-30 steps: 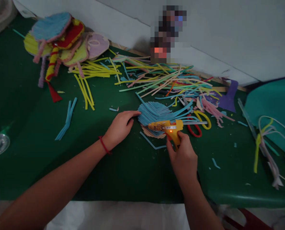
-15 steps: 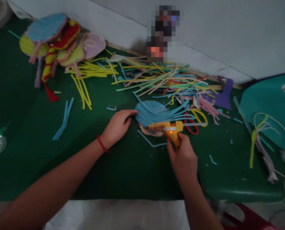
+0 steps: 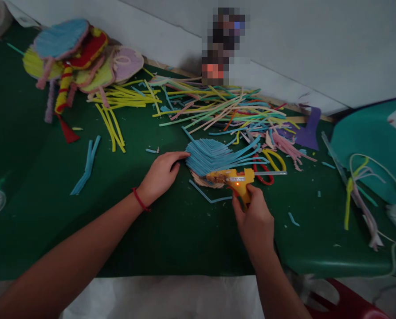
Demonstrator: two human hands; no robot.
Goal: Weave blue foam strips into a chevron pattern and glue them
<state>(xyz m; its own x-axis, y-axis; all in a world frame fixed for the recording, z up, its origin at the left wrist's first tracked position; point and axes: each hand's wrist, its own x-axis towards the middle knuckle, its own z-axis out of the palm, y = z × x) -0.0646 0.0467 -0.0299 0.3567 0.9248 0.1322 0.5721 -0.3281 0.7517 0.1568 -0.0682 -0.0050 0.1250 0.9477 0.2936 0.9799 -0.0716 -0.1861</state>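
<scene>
The right hand (image 3: 252, 221) was closed around the grip of a yellow glue gun (image 3: 234, 179), whose small orange light was lit and whose nozzle pointed left over the near edge of a round blue woven piece (image 3: 211, 157); the left hand (image 3: 159, 177), with a red cord (image 3: 139, 199) at the wrist, held nothing, its fingers stretched out so that the tips pressed on the left rim of that piece; the piece lay flat on the green counter (image 3: 184, 235) between the two hands, with long blue ends trailing off to the right; one loose blue strip (image 3: 207, 197) lay just in front of it; just beyond the gun lay scissors (image 3: 267, 170) with red and yellow handles; farther left, a few blue strips (image 3: 86, 166) and a bundle of yellow strips (image 3: 114, 119) lay well apart; along the wall sprawled a heap of mixed coloured strips (image 3: 224, 108); at the far left corner sat a stack of finished round pieces (image 3: 74, 57); at the right a teal sheet (image 3: 367, 146) overlapped the counter's edge.
</scene>
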